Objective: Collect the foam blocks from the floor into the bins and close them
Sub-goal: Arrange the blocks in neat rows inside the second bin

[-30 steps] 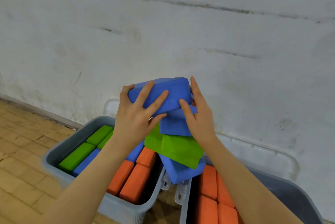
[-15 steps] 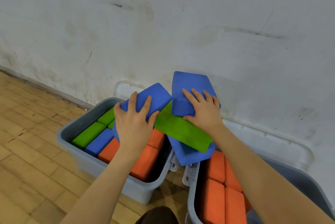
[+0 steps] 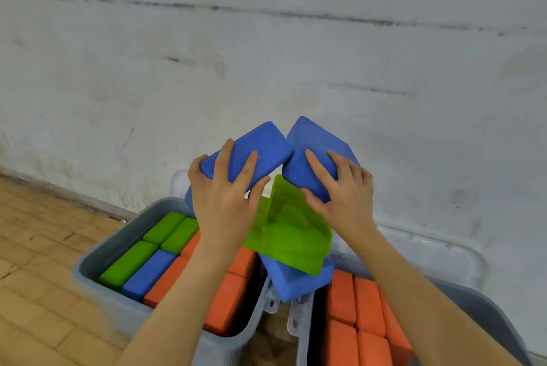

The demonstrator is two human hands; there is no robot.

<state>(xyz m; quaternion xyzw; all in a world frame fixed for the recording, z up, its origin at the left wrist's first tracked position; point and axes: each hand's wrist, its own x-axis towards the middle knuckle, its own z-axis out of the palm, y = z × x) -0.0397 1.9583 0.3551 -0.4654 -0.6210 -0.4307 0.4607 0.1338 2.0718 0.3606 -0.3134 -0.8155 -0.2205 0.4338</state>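
My left hand (image 3: pixel 225 202) grips a blue foam block (image 3: pixel 254 152) held above the left grey bin (image 3: pixel 97 259). A second blue block (image 3: pixel 316 143), tilted, is gripped by my right hand (image 3: pixel 343 194). Their upper corners touch. Under them hang blurred green blocks (image 3: pixel 293 235) and a lower blue block (image 3: pixel 299 279), over the gap between the bins; what holds these is hidden. The left bin contains green, blue and orange blocks. The right grey bin (image 3: pixel 485 306) holds orange blocks (image 3: pixel 355 321).
Both bins stand on a wooden parquet floor (image 3: pixel 32 253) against a scuffed white wall (image 3: pixel 266 54). A pale lid (image 3: pixel 438 250) leans behind the right bin, and another lid edge (image 3: pixel 179 185) shows behind the left one.
The two top blue blocks have been pulled apart, one in each hand, then lifted a little. The green blocks below have shifted and blur.
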